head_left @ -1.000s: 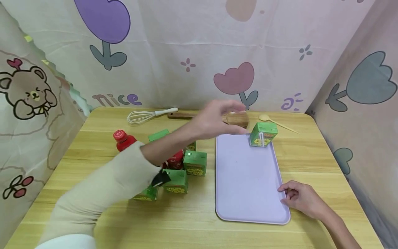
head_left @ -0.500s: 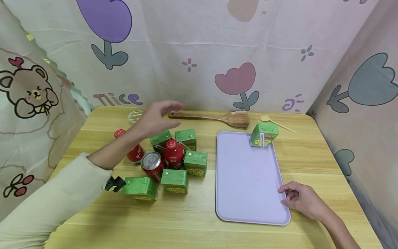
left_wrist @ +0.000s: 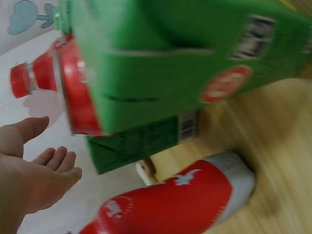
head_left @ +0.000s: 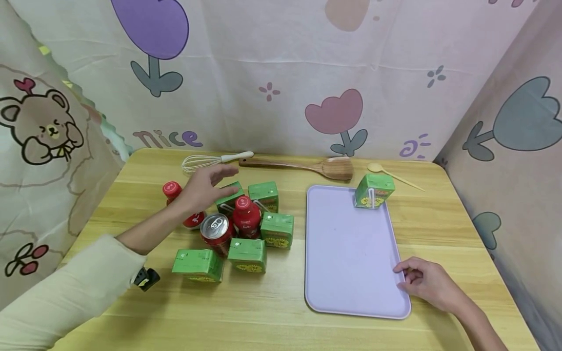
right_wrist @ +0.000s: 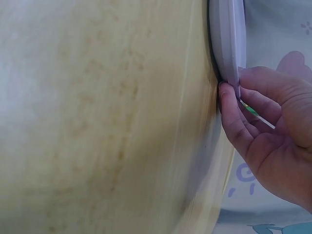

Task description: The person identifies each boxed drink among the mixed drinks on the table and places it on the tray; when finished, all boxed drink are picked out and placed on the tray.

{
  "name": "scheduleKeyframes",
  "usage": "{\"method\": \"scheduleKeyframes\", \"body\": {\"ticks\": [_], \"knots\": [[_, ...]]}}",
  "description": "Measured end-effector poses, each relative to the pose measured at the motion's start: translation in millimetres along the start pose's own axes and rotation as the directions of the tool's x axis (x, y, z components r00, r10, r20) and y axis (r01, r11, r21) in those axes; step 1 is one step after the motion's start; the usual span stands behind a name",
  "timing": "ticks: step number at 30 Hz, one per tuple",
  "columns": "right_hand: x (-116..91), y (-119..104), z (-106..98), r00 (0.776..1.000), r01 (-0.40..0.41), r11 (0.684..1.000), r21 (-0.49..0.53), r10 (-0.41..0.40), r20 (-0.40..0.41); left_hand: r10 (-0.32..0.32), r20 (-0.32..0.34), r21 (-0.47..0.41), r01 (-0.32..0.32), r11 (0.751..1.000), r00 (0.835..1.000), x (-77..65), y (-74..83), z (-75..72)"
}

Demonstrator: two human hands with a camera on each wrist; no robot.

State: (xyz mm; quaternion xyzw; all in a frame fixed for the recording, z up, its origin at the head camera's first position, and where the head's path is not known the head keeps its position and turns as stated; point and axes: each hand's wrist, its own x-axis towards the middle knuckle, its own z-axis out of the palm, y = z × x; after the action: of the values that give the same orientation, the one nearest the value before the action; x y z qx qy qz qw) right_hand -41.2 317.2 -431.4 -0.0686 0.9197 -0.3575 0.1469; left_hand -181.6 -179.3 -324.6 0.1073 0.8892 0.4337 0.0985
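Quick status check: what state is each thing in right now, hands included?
Left hand: raised, holding nothing.
Right hand: pinching the tray by its rim.
Tray: flat on the table.
Carton on the tray: standing, straw on its side.
Five other cartons: on the table.
Right red bottle: upright, capped.
Left red bottle: upright, capped.
Can: upright; whether opened, unclear.
Whisk: lying down.
Wooden spatula: lying flat.
Spoon: lying flat.

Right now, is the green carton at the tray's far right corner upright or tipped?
Upright: the green carton shows its flat top facing up, its straw roughly vertical.
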Motion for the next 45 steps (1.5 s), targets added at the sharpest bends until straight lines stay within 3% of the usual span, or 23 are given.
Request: {"method": "scheduleKeyframes", "body": {"ticks": [14,22,31,39,45], "knots": [[-0.4,-0.2,1.2,1.000,-0.027,1.000,0.002,0.027,0.000,-0.071,0.038,0.038,0.069,0.997,0.997,2.9,-24.8,8.5],[-0.2,0.3,2.0,1.000,-0.004,1.000,-0.002,0.004,-0.004,-0.115,0.047,-0.016,0.116,0.993,0.992,4.0,-31.4,9.0],[-0.2,0.0,1.6,1.000,-0.001,1.000,-0.006,0.001,-0.013,-0.163,0.000,-0.005,0.163,0.987,0.987,4.8,-35.0,15.0],[-0.2,0.1,1.7,1.000,-0.003,1.000,-0.009,0.003,-0.016,-0.153,-0.027,0.025,0.153,0.988,0.988,3.3,-32.2,16.0],[-1.1,-0.8,1.7,1.000,-0.020,1.000,0.002,0.020,-0.014,-0.183,-0.051,0.026,0.184,0.983,0.982,2.5,-30.1,15.1]]}}
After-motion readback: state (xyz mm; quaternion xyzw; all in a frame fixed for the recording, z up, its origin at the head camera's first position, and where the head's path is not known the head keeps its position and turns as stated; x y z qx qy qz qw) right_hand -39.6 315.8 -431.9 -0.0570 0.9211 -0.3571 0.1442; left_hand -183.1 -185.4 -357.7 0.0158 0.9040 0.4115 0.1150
